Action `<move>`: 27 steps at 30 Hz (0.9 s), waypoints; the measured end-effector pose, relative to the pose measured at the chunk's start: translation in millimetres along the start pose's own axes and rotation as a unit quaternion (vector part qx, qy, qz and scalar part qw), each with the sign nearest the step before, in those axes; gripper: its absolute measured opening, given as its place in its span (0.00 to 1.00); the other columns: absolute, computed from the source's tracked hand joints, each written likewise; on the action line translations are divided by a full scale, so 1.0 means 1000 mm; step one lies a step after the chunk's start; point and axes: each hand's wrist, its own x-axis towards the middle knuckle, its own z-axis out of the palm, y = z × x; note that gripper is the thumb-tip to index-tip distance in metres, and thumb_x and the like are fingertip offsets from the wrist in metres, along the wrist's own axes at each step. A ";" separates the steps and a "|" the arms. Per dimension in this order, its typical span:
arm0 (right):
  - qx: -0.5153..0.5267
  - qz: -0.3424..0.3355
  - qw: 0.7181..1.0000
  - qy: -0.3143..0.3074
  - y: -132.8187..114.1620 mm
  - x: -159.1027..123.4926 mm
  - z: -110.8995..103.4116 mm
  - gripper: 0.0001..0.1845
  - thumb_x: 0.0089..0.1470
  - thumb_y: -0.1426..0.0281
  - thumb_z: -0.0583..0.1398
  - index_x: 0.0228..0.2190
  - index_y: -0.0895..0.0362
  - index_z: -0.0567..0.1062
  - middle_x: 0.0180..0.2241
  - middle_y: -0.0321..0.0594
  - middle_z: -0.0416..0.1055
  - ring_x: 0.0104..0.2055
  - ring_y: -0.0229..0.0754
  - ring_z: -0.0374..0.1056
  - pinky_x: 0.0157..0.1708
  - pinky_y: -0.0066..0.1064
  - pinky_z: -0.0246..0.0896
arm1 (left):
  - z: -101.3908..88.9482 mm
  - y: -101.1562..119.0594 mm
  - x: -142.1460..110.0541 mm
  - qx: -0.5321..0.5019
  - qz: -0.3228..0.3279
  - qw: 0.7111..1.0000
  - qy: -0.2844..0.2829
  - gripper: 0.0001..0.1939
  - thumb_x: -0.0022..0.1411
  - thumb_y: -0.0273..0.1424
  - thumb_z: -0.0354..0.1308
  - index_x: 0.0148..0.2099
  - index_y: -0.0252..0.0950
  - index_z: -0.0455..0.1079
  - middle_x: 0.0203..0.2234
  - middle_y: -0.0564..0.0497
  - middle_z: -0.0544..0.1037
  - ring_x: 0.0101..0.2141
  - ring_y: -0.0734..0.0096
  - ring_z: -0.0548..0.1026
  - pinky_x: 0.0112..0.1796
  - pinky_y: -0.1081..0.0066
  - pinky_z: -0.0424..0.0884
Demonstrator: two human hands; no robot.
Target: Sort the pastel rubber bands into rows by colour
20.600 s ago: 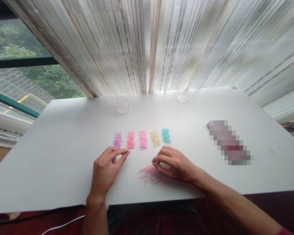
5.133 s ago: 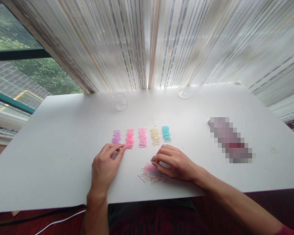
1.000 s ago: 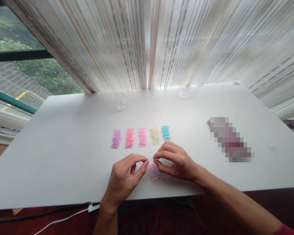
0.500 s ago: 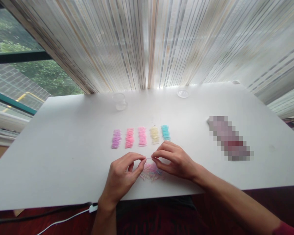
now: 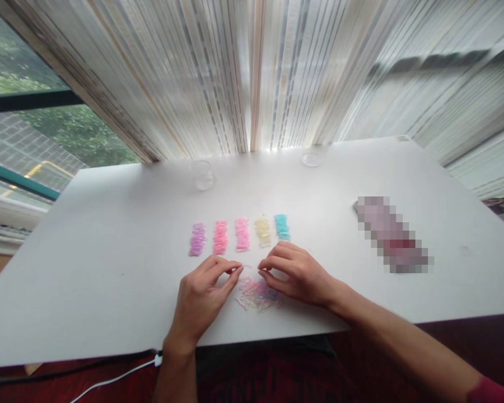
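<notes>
My left hand pinches a thin, pale pink rubber band between thumb and index finger, its free end pointing right. Across a small gap, my right hand has its thumb and index fingertips drawn together, with nothing visible in them. Below both hands lies a loose heap of mixed small rubber bands, partly covered by my right hand. Beyond them several sorted stacks form a row: purple bands, coral pink bands, bright pink bands, pale yellow bands and turquoise bands, nearest my right hand.
A clear round container stands at the back of the white table, with a clear lid farther right. A blurred-out flat object lies on the right. Striped curtains hang behind, and a white cable runs below the front edge.
My hands have moved apart. The band that stretched between both pinches is now only in my left hand, which has shifted slightly left. More of the loose heap shows.
</notes>
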 end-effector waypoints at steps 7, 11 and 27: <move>-0.017 -0.002 1.000 -0.024 0.001 -0.001 0.001 0.06 0.64 0.73 0.59 0.34 0.55 0.76 0.28 0.39 0.73 0.32 0.41 0.66 0.35 0.31 0.62 | 0.001 -0.010 0.007 0.150 -0.019 0.987 0.055 0.12 0.70 0.37 0.59 0.41 0.40 0.83 0.23 0.56 0.70 0.21 0.77 0.67 0.26 0.74 0.63; -0.023 -0.001 0.999 -0.030 0.002 -0.002 0.001 0.06 0.64 0.73 0.59 0.34 0.55 0.76 0.28 0.38 0.73 0.31 0.41 0.66 0.35 0.32 0.62 | 0.004 -0.007 0.010 0.184 -0.027 0.982 0.043 0.14 0.70 0.39 0.58 0.41 0.39 0.83 0.23 0.55 0.71 0.21 0.76 0.67 0.26 0.74 0.62; -0.035 -0.007 0.999 -0.039 0.002 -0.002 0.000 0.07 0.65 0.72 0.58 0.34 0.56 0.76 0.27 0.38 0.73 0.30 0.40 0.66 0.34 0.32 0.61 | 0.008 -0.006 0.012 0.194 -0.009 0.981 0.030 0.11 0.70 0.35 0.59 0.41 0.39 0.82 0.25 0.54 0.74 0.22 0.75 0.69 0.27 0.73 0.63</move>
